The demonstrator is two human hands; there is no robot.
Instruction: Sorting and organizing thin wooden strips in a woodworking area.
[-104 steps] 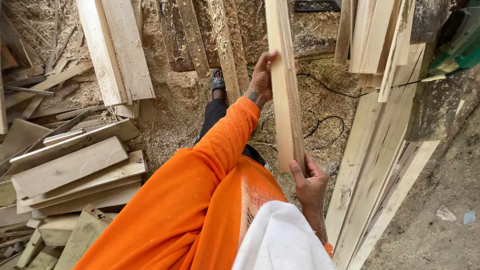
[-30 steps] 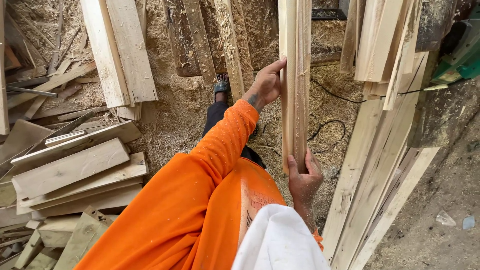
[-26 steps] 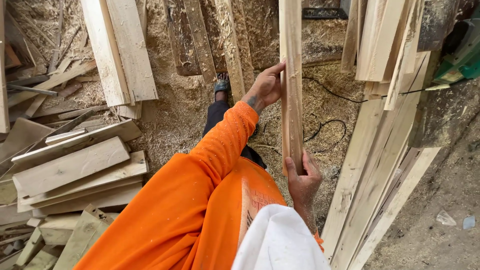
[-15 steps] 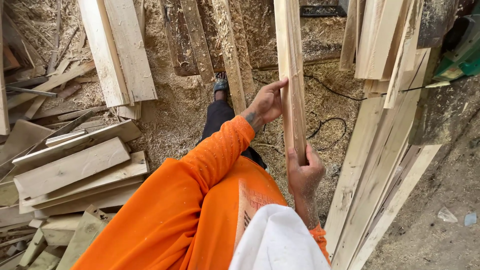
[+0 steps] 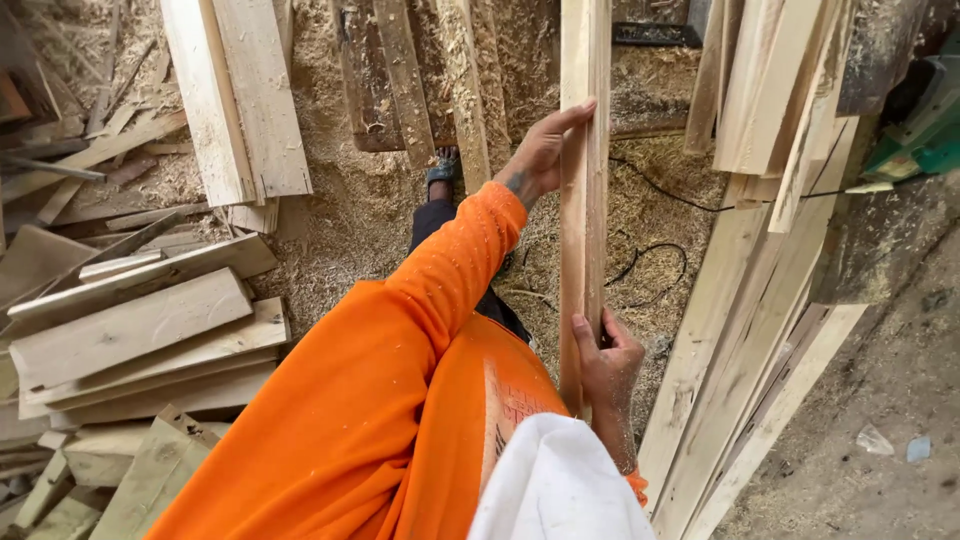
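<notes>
Your left hand (image 5: 540, 160) rests flat against the left edge of a long narrow wooden plank (image 5: 583, 200), fingers stretched out and pressed along it, thumb side toward you. Your right hand (image 5: 605, 365) is wrapped around the lower part of the same plank, fingers closed on it near the bottom end. The plank is in front of your body, held above the sawdust floor (image 5: 360, 220), between your orange sleeve (image 5: 420, 330) and the stack of leaning boards (image 5: 760, 300) at the right side.

The long axis of the plank runs away from you, almost straight up the view; the near end is at your right hand and the far end goes out past the top edge, so I cannot see where it finishes.

What could go wrong, in my judgement: only the right hand really grips, so the long far part may swing and hit the leaning boards or the green machine (image 5: 915, 140) at the right. The rough edge may give splinters to your open left fingers. A black cable (image 5: 655, 260) lies on the sawdust near your foot (image 5: 443, 165), and loose offcuts (image 5: 130, 330) are piled at the left; both could catch a step.
</notes>
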